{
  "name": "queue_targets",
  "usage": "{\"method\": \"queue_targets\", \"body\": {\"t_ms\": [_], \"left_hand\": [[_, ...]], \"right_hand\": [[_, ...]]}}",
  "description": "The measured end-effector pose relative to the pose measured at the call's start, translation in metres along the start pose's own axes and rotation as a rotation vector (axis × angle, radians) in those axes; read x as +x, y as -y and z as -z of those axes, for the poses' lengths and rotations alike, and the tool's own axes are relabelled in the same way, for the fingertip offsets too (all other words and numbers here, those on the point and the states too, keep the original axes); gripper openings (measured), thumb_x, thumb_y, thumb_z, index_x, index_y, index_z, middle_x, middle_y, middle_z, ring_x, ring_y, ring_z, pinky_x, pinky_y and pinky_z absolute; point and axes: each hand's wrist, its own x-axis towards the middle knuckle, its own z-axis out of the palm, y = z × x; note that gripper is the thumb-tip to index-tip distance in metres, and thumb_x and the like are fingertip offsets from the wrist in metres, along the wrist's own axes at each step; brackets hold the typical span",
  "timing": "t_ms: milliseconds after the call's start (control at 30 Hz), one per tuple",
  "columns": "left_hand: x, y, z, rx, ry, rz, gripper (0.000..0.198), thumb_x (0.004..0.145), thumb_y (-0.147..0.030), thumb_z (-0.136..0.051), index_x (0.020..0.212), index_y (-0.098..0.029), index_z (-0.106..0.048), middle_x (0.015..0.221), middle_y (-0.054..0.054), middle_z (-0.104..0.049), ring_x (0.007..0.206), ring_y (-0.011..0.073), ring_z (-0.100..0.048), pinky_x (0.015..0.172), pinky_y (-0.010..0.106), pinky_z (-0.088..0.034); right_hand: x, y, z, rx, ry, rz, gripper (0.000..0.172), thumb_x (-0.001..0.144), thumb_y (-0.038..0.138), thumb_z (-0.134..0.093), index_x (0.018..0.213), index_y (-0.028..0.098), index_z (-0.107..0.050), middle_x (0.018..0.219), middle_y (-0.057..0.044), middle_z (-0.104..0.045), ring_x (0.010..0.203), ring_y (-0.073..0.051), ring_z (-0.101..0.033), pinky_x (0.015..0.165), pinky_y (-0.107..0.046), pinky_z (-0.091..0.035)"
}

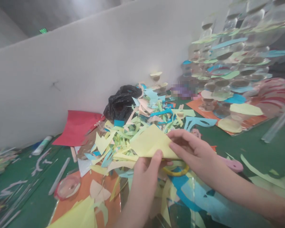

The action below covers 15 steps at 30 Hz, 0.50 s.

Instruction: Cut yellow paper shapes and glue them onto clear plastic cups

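A folded piece of pale yellow paper [152,142] is held up in front of me between both hands. My left hand [149,167] grips its lower edge, thumb on top and fingers underneath. At the right corner, my right hand [192,147] pinches the same sheet between thumb and fingers. Just under the hands lies a yellow ring-shaped thing [178,172], partly covered. Behind and around the paper spreads a heap of cut paper scraps [118,139] in green, yellow, blue and peach.
A black plastic bag [121,103] and red sheet [77,128] lie near the white wall [85,69]. Stacked clear cups with paper pieces [228,63] rise at right. More yellow paper [77,215], a tape roll [67,186] and a pink handle-like thing [231,164] lie on the green surface [254,139].
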Motion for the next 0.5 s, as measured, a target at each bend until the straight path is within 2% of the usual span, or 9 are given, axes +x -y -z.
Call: {"method": "queue_targets", "body": {"t_ms": [100, 300, 400, 500], "left_hand": [[-0.0006, -0.0002, 0.0002, 0.042, -0.003, -0.007, 0.044, 0.082, -0.05, -0.065, 0.104, -0.013, -0.073, 0.085, 0.011, -0.077, 0.076, 0.0228, -0.072, 0.052, 0.024, -0.05], [-0.0027, -0.0029, 0.0046, 0.122, 0.013, -0.006, 0.039, 0.082, -0.049, -0.066, 0.09, -0.012, -0.076, 0.08, 0.011, -0.077, 0.075, 0.0215, -0.071, 0.059, 0.025, -0.052], [-0.0026, -0.0029, 0.0069, 0.119, 0.035, -0.029, 0.039, 0.08, -0.049, -0.069, 0.09, -0.011, -0.076, 0.082, 0.011, -0.077, 0.073, 0.0204, -0.07, 0.061, 0.026, -0.052], [-0.0036, -0.004, 0.0047, 0.008, 0.024, -0.03, 0.039, 0.081, -0.047, -0.068, 0.096, -0.012, -0.073, 0.087, 0.011, -0.077, 0.07, 0.0202, -0.071, 0.057, 0.026, -0.051]], "right_hand": [[0.0013, -0.0004, 0.0, -0.008, -0.007, 0.008, 0.022, 0.089, 0.043, -0.055, 0.101, 0.026, -0.062, 0.106, -0.005, -0.068, 0.1, -0.023, -0.065, 0.069, -0.03, -0.057], [0.0023, 0.0029, 0.001, -0.003, -0.017, 0.045, 0.02, 0.088, 0.042, -0.056, 0.096, 0.025, -0.062, 0.097, -0.004, -0.068, 0.091, -0.02, -0.065, 0.069, -0.029, -0.056], [0.0028, 0.0059, 0.0025, 0.015, -0.016, 0.059, 0.019, 0.088, 0.042, -0.056, 0.094, 0.025, -0.062, 0.091, -0.003, -0.068, 0.085, -0.019, -0.066, 0.069, -0.028, -0.056], [0.0035, 0.0082, 0.0046, -0.005, -0.02, 0.053, 0.018, 0.088, 0.041, -0.056, 0.093, 0.025, -0.062, 0.089, -0.003, -0.068, 0.082, -0.019, -0.065, 0.067, -0.028, -0.056]]}}
